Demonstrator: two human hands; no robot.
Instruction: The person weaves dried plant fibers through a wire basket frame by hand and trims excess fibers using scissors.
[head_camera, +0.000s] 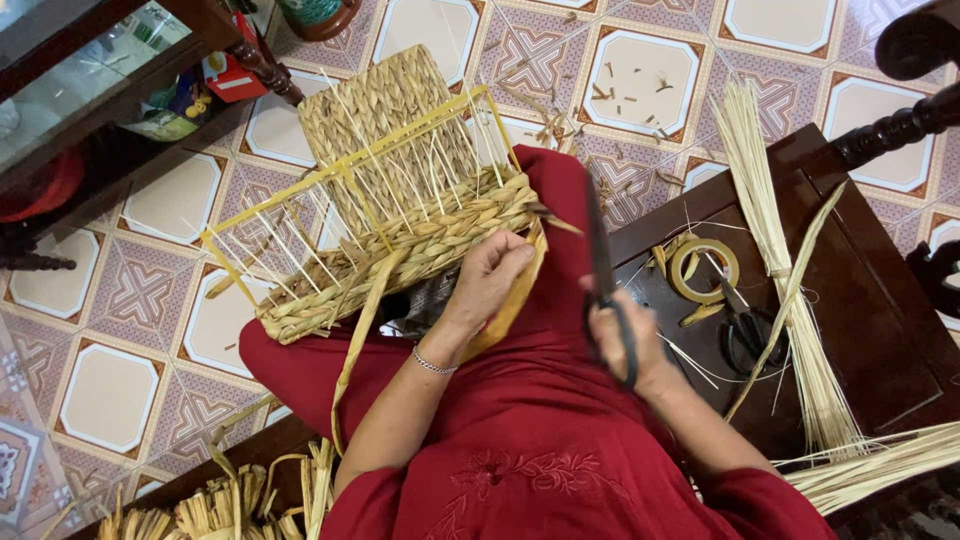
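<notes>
Half-woven straw basket (400, 215) tilted across the lap on the red dress (540, 420), braided band running along its lower edge, thin pale stakes and a yellow frame (330, 180) standing up out of it, nothing lying inside that can be made out. Left hand (490, 275) curled shut on the braided rim at the basket's right end, thumb pressed against the weave, silver bracelet (432, 365) at the wrist. Right hand (625, 340) just beside, apart from the basket, closed around dark scissors (603, 265), blades pointing up toward the rim. Over on the dark wooden desk (880, 300): roll of tape (704, 270), second pair of scissors (742, 330), tied bundle of pale reeds (790, 290). Straw offcuts scattered on the patterned tile floor (110, 390).
</notes>
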